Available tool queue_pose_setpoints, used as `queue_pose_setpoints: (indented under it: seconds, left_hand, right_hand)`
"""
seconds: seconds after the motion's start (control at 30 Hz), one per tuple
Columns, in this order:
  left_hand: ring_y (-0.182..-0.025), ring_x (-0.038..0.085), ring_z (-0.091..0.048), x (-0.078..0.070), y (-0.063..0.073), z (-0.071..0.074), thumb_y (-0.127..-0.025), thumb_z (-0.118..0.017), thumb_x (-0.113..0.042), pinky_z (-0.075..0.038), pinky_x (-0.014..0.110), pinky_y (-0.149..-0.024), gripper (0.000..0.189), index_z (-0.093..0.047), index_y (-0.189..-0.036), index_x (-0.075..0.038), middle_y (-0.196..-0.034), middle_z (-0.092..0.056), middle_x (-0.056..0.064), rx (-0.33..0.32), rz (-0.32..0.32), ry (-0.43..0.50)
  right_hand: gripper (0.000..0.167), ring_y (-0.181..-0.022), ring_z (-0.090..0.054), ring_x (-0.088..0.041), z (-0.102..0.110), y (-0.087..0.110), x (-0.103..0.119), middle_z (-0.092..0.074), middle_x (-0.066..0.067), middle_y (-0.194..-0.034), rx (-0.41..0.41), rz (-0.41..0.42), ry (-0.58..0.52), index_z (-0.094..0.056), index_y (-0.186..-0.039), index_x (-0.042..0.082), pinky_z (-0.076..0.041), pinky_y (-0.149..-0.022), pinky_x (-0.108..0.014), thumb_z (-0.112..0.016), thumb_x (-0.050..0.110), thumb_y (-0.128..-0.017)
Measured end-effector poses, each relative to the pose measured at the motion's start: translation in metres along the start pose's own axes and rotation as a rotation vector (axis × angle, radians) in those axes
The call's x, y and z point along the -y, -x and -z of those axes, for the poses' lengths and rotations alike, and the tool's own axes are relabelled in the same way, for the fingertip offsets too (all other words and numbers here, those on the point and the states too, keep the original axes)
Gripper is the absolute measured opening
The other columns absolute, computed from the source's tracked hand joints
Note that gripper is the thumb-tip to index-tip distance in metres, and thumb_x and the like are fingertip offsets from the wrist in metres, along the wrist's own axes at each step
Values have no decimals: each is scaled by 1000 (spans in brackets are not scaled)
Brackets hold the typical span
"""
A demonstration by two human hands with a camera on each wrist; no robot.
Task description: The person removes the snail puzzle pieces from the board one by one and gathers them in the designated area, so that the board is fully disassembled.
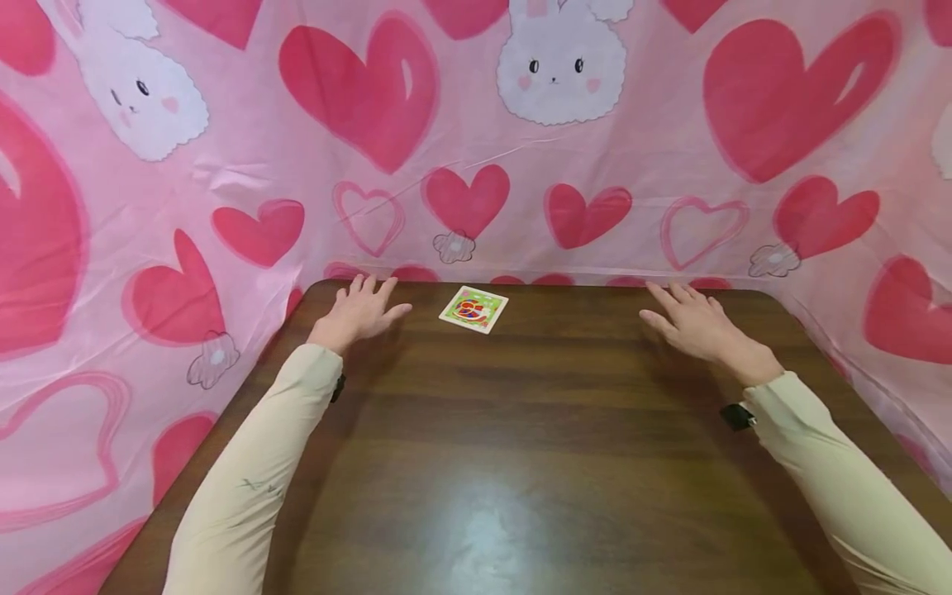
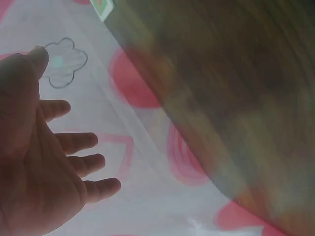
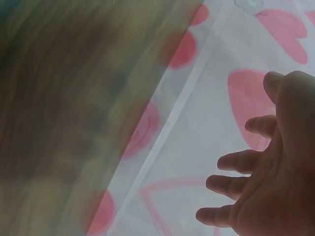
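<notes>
A small square picture board [image 1: 473, 310] with a pale rim and a green, red and blue picture lies near the far edge of the table. In the left wrist view only a corner of the board [image 2: 102, 8] shows at the top. My left hand [image 1: 359, 312] is to the left of it, fingers spread and holding nothing. Farther off on the other side, my right hand [image 1: 695, 322] also has its fingers extended with nothing in them. Both wrist views show the palms and loosely spread fingers.
The brown wooden table [image 1: 506, 430] reaches from the front to a pink curtain [image 1: 640, 149] with hearts and rabbits, which hangs behind it and along both sides. Dark straps show at both wrists, by the cuffs of the cream sleeves [image 1: 245, 471].
</notes>
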State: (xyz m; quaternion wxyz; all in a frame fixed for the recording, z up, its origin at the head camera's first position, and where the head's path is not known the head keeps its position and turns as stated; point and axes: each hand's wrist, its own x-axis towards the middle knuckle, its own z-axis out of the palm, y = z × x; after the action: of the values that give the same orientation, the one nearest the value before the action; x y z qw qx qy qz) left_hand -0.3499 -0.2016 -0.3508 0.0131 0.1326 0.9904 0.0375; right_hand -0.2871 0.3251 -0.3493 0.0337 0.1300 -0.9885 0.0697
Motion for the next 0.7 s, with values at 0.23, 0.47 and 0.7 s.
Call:
queue_pose_setpoints:
  seconds: [0.23,0.47,0.7]
  left_hand:
    - [-139,50,-29,-13,-6,-8,-99,-42,-54,-29,67,-107,72,-25,-153,-10,-153,-30,28,-34,-53,7]
    - [-128,49,-44,-26,-15,-17,-99,-47,-50,-39,63,-101,68,-29,-151,-11,-147,-40,26,-64,-98,23]
    - [-126,46,-47,-34,-21,-29,-99,-49,-47,-44,60,-97,64,-34,-149,-11,-140,-46,26,-65,-87,52]
  right_hand:
    - [68,-138,-26,-58,-6,-1,19,-24,-35,-154,-18,35,-78,-28,-153,4,-21,-109,-70,-39,49,-103]
    - [66,-141,-25,-54,-14,-6,33,-27,-34,-153,13,83,-167,-33,-149,-1,-19,-112,-66,-42,45,-103]
    - [63,-143,-26,-49,-22,-13,50,-33,-31,-152,27,131,-223,-35,-148,-1,-19,-115,-62,-45,41,-103]
